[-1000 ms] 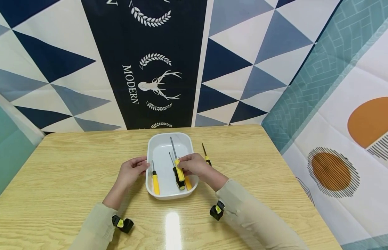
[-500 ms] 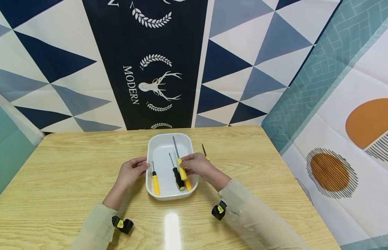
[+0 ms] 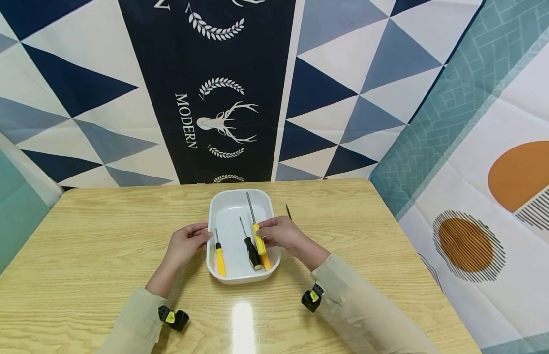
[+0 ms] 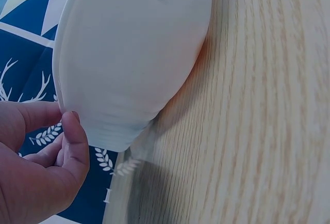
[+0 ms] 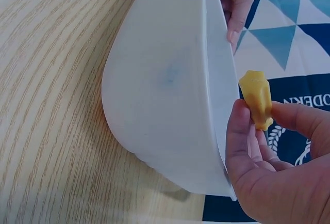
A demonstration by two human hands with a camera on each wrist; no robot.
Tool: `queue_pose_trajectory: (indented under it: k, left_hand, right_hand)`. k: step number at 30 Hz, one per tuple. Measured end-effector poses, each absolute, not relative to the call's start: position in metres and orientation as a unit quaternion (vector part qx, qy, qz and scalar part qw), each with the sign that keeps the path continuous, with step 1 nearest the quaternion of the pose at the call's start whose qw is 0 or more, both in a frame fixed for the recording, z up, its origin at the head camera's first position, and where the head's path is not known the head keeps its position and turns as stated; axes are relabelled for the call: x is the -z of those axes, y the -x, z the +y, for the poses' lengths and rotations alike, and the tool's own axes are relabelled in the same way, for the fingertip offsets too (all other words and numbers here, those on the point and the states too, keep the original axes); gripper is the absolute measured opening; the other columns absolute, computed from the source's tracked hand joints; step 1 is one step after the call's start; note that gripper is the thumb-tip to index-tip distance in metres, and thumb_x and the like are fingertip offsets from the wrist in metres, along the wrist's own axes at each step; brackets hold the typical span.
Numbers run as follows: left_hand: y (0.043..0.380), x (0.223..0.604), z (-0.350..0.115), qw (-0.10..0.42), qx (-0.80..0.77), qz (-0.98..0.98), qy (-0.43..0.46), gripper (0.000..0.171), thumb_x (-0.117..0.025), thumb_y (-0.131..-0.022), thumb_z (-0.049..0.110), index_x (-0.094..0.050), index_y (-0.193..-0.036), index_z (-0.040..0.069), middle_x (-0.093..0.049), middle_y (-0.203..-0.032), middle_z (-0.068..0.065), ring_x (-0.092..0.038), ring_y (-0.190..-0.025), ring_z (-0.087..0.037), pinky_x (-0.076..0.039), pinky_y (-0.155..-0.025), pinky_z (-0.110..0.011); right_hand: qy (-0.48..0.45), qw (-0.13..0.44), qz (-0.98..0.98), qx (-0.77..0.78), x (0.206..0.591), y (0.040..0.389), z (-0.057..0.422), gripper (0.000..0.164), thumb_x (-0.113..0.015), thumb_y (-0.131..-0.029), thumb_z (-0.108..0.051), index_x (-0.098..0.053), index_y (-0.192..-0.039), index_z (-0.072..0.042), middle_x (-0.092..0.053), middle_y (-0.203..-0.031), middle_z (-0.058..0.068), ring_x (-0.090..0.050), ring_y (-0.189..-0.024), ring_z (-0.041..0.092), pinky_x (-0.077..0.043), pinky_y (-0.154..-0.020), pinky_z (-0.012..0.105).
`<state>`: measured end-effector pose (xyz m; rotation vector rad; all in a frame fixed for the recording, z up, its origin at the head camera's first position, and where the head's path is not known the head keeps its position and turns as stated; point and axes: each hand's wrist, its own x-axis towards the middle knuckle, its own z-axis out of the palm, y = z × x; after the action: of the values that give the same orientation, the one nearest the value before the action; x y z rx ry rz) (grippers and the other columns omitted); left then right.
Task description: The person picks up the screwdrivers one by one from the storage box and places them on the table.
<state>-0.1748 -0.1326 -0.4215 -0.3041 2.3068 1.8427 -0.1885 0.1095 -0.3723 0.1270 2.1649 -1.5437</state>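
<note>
My left hand (image 3: 186, 244) pinches the left rim of a white tray (image 3: 230, 275) between thumb and fingers; the left wrist view shows the thumb at the tray's edge (image 4: 61, 74). Over the tray's right side, my right hand (image 3: 283, 234) holds a yellow-handled screwdriver (image 3: 259, 241) by its handle, the shaft slanting toward the far end. In the right wrist view the yellow handle (image 5: 256, 97) sits between thumb and fingers. Inside the tray lie a black-handled screwdriver (image 3: 252, 253), a yellow-handled one with a black collar (image 3: 220, 260) on the left, and an orange-yellow handle (image 3: 266, 262) partly hidden.
Behind my right hand, on the wooden table (image 3: 124, 221), the dark shaft (image 3: 288, 211) of another screwdriver shows; its handle is hidden. A patterned cloth wall (image 3: 230, 123) stands at the table's far edge, and another hanging cloth (image 3: 473, 206) rises on the right.
My right hand has shifted slightly right with the yellow-handled screwdriver, uncovering more of the black handle and hiding the handle of the screwdriver on the table. My left hand stays on the rim.
</note>
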Motion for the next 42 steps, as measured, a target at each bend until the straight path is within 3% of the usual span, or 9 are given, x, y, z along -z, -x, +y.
queue_pose_trajectory:
  k: [42]
  left_hand:
    - [0.173,0.422,-0.132,0.084,-0.626,0.770,0.097,0.038,-0.058,-0.093,0.014,-0.054,-0.127,-0.001,-0.059,-0.107,-0.009,-0.057,-0.082,-0.005,-0.056,-0.080,-0.027]
  right_hand:
    - [-0.060,0.214,0.788,0.574,0.366,0.189,0.133,0.033,-0.061,-0.088,-0.011,-0.059,-0.117,0.004,-0.065,-0.101,0.015,-0.063,-0.077,0.016,-0.058,-0.073,0.030]
